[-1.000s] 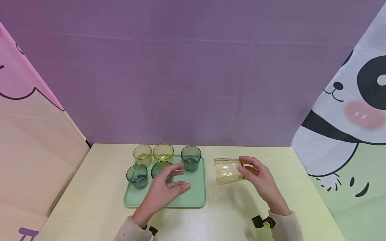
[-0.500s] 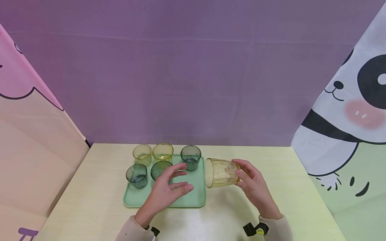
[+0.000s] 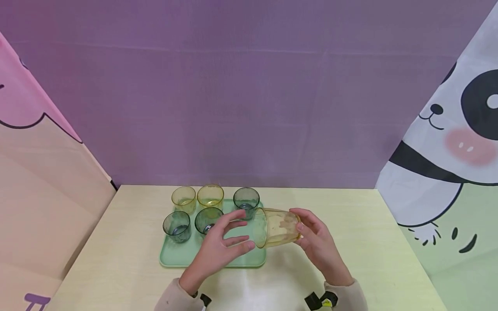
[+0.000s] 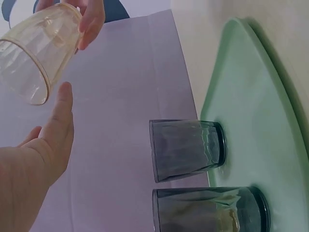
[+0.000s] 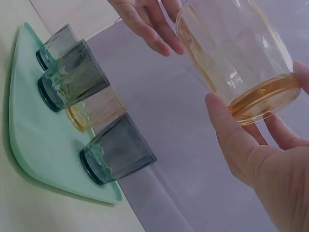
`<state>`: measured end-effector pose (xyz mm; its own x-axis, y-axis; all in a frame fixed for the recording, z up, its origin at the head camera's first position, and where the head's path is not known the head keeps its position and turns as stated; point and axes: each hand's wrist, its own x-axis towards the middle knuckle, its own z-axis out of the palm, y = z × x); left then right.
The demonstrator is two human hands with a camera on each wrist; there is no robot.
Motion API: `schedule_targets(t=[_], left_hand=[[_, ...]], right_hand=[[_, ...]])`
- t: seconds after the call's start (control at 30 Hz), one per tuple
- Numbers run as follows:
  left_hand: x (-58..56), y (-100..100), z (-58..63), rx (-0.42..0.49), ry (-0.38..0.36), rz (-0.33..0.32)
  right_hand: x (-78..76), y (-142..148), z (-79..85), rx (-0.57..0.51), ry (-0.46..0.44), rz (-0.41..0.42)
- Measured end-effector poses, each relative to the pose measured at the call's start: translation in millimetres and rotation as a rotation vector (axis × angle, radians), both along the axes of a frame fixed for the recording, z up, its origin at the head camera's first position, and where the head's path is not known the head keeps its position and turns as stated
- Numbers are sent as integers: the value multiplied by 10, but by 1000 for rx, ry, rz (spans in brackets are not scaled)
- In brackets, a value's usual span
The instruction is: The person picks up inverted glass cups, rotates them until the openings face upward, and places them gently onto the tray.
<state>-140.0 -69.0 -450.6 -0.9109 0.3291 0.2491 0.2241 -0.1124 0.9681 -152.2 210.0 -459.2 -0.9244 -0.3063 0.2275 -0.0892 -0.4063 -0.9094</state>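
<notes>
My right hand (image 3: 322, 248) grips a pale amber drinking glass (image 3: 281, 228) by its base end. The glass lies on its side in the air, its mouth facing left over the tray's right edge. Beside that mouth is my left hand (image 3: 218, 248), fingers spread and slightly bent, holding nothing; whether a fingertip touches the rim I cannot tell. Below and behind, a mint green tray (image 3: 243, 259) bears upright glasses: a grey-blue glass (image 3: 247, 204) at back right, another grey-blue glass (image 3: 177, 227) at front left, a dark green glass (image 3: 208, 218) partly behind my left hand, and two yellow glasses (image 3: 210, 197) at the back.
The pale wooden table (image 3: 373, 242) extends on both sides of the tray. A purple cloth (image 3: 249, 108) hangs behind it, and printed cloths, one with a panda (image 3: 439, 172), hang at the sides. Each wrist wears a small black camera (image 3: 320, 301).
My right hand has carried the amber glass leftward and slightly nearer, its mouth now by my left hand. My left hand has shifted a little to the right. The glasses on the tray stayed put.
</notes>
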Motion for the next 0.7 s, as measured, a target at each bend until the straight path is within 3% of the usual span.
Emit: schedule_targets(t=[0.43, 0.7], left_hand=[[24, 78, -7, 50, 36, -27], [40, 102, 5, 27, 34, -1]], right_hand=[[31, -124, -56, -18, -2, 20], [58, -198, -73, -20, 5, 6]])
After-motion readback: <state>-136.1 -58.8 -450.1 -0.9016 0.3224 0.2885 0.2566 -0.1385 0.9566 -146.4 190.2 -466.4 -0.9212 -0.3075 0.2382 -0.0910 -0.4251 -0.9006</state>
